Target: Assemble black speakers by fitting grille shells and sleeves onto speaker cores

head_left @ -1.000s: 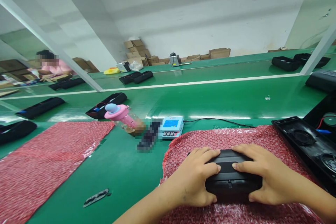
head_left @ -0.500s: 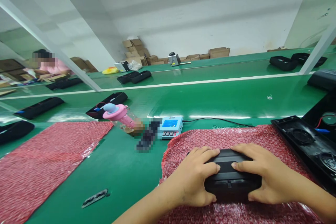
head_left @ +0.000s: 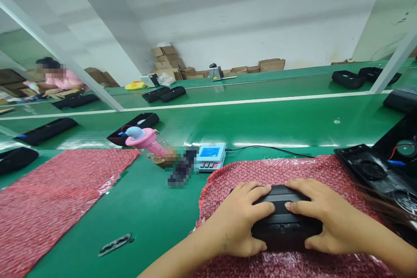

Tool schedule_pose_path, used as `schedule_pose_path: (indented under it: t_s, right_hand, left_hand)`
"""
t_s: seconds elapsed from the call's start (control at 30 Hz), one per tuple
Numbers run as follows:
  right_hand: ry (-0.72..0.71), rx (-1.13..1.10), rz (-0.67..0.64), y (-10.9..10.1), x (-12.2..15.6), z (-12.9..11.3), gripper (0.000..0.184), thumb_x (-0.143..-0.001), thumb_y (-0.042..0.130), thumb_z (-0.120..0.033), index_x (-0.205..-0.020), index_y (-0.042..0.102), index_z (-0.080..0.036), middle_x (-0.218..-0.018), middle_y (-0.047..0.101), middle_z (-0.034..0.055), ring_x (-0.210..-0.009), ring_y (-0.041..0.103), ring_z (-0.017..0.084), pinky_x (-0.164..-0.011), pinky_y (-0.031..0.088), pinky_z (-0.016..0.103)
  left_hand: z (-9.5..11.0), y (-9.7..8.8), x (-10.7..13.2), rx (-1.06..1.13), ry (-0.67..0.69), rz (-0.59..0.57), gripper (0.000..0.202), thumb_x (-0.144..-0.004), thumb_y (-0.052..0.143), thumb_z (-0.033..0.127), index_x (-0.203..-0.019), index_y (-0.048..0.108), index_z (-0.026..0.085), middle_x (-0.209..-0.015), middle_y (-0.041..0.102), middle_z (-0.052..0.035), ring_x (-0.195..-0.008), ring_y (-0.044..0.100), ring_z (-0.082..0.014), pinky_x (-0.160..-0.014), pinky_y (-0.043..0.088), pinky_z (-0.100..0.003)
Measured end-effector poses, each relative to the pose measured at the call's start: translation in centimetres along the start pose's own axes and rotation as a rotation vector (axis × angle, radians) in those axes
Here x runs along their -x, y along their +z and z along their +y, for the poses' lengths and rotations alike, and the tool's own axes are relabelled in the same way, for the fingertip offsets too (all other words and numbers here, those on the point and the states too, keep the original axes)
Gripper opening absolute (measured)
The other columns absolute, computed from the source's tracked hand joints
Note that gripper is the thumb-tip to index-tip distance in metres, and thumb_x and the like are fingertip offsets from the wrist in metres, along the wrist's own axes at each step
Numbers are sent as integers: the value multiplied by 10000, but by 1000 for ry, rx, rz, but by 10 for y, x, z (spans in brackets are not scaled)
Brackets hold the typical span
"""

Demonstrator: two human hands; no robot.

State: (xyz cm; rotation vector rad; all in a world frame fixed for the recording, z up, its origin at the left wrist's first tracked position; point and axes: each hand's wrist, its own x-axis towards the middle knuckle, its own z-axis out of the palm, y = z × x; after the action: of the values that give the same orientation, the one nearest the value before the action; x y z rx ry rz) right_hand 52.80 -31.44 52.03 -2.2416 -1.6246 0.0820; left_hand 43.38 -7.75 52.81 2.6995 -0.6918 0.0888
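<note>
A black speaker housing with rounded edges rests on a sheet of red bubble wrap in front of me. My left hand is wrapped round its left side, fingers over the top and thumb low on the near face. On the opposite side my right hand grips it the same way. The housing's underside is hidden. To the right lies an open black speaker panel with round drivers, apart from my hands.
Beyond the wrap stand a light-blue tester with a screen, its black cable, and a pink-lidded bottle. A small grey strip and more bubble wrap lie left. Black housings line the green bench; a person sits far left.
Both hands keep their hold on the housing, with hardly any movement. The view has shifted slightly, and blurred brown strands now cross the speaker panel at the right.
</note>
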Motion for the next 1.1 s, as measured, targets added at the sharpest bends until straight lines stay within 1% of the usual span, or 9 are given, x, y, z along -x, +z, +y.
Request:
schedule_pose_path:
  t_s: [0.1,0.17,0.27,0.47,0.6,0.77,0.9,1.03,1.1]
  right_hand:
    - [6,21,-48,2,-1,-1,797,-523,765,-192,-1271,530,-337,-1295,462,146,-1129,473,375,-907,395,579]
    - [3,17,-59,2,-1,-1,822,-531,752,-181,-1292,502,-363,-1284,460,136,-1108,477,366,-898,395,575]
    - [-2,1,-48,2,-1,-3,815,-517,748,-151,-1277,520,-339,-1271,453,145,-1086,476,362,-889,393,571]
    - [16,1,-54,-1,-1,-8,637,-565,745,-185,-1175,596,-291,-1243,470,151,-1084,465,353,-898,378,568]
    - [18,7,-44,1,0,-7,667,-561,726,-186,-1202,575,-297,-1267,457,149,-1094,465,354,-903,381,574]
    - [-6,-1,-1,5,2,-3,691,-576,688,-181,-1242,547,-295,-1294,437,147,-1110,465,346,-920,383,563]
    - [24,-8,-37,4,1,-4,724,-541,689,-176,-1240,554,-305,-1320,424,134,-1120,465,347,-934,384,552]
    - [52,8,-76,3,1,-6,710,-556,685,-199,-1243,559,-322,-1342,424,125,-1146,461,357,-945,379,555]
    - [86,13,-104,2,1,-6,746,-560,674,-216,-1283,526,-326,-1384,392,130,-1193,430,369,-967,355,572]
  left_hand:
    - [1,0,0,-9,1,2,681,-452,826,333,-1082,582,244,-1293,535,-105,-1102,505,-354,-884,430,-545]
    - [1,0,0,-12,-1,-3,699,-459,820,331,-1108,573,247,-1298,531,-109,-1106,500,-361,-882,427,-556]
    - [1,0,0,-6,-3,-15,717,-460,818,327,-1127,566,247,-1298,529,-107,-1105,499,-358,-897,419,-558]
    - [3,-1,0,-21,-11,-28,705,-472,810,340,-1133,575,265,-1296,526,-103,-1101,495,-360,-885,421,-563]
    - [4,-2,1,-15,-18,-37,767,-440,832,337,-1158,570,268,-1304,526,-107,-1121,490,-365,-901,416,-562]
    - [4,-3,1,-11,-24,-38,771,-454,827,313,-1179,568,278,-1320,515,-102,-1137,487,-359,-917,410,-558]
    - [3,-2,1,-28,-2,-31,748,-488,814,314,-1191,563,279,-1335,499,-107,-1144,480,-371,-918,400,-573]
    - [4,-1,1,-47,28,-30,671,-536,780,327,-1172,573,260,-1301,507,-111,-1102,492,-355,-897,413,-543]
    - [4,-2,1,-58,41,-42,650,-548,766,346,-1162,576,248,-1282,509,-117,-1081,495,-349,-880,418,-529]
